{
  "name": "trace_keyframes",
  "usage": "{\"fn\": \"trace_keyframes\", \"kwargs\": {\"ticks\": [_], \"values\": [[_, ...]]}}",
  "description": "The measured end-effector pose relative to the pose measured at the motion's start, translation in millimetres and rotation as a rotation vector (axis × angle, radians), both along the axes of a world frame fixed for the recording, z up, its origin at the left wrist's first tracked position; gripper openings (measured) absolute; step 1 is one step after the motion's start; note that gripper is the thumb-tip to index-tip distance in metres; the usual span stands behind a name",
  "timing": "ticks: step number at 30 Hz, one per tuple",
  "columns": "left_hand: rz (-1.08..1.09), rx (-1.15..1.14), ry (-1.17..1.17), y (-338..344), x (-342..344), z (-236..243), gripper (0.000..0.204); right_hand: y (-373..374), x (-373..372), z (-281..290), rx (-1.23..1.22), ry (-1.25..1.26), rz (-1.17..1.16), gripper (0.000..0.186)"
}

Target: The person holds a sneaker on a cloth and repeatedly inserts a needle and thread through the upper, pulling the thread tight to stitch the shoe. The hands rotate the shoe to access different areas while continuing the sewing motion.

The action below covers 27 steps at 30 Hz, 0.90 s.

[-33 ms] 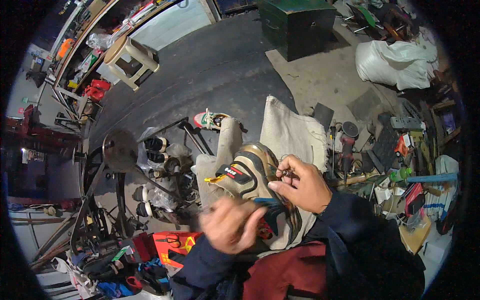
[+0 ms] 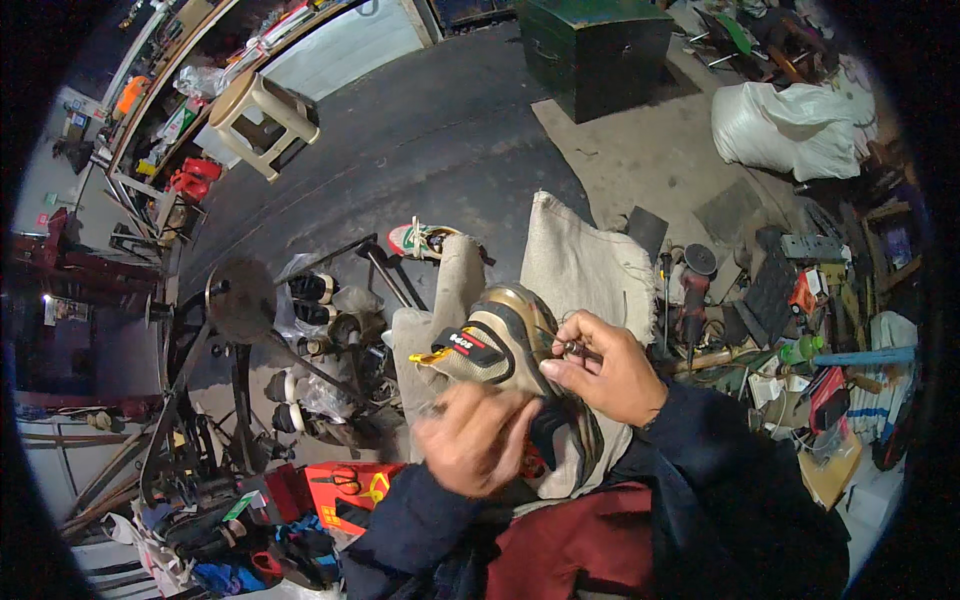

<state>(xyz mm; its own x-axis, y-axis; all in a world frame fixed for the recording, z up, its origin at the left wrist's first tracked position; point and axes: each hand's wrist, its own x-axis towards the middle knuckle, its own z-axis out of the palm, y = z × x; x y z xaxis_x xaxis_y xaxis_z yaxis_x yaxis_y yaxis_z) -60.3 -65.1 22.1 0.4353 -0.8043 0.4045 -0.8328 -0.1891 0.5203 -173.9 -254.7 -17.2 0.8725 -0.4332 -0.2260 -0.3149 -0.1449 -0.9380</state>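
A tan and black sneaker (image 2: 515, 320) with a yellow tab rests on coarse beige cloth (image 2: 585, 265) over my lap, its toe pointing away from me. My right hand (image 2: 610, 370) grips a small dark pointed tool (image 2: 575, 347) at the shoe's right edge. Over the lower left of the shoe is my left hand (image 2: 475, 435), fingers curled but smeared by motion, so whether they hold anything is unclear. A red and green shoe (image 2: 410, 240) lies beyond the cloth.
An iron machine with a wheel (image 2: 240, 300) and several shoes stand at left. Scissors (image 2: 347, 480) lie on red-orange card at lower left. A stool (image 2: 262, 125), green chest (image 2: 590, 60) and white sack (image 2: 780, 130) are farther back. Tools, including a grinder (image 2: 700, 265), crowd the right.
My left hand has shifted slightly right and up toward the middle of the shoe. My right hand and the shoe look almost unchanged.
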Motion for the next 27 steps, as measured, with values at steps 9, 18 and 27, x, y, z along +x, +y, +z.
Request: {"fn": "trace_keyframes", "kwargs": {"ticks": [9,18,27], "values": [[0.083,0.032,-0.091,-32.1,1.2,-16.0,0.022,16.2,-20.3,22.1,1.314,-0.143,-0.141,0.028],[0.222,-0.123,0.429,-34.0,8.5,-22.6,0.006,-16.2,-20.0,25.4,0.348,0.053,0.253,0.014],[0.142,-0.136,0.337,-32.0,11.2,-21.3,0.004,-5.7,-3.5,5.0,0.255,-0.030,0.065,0.013]]}}
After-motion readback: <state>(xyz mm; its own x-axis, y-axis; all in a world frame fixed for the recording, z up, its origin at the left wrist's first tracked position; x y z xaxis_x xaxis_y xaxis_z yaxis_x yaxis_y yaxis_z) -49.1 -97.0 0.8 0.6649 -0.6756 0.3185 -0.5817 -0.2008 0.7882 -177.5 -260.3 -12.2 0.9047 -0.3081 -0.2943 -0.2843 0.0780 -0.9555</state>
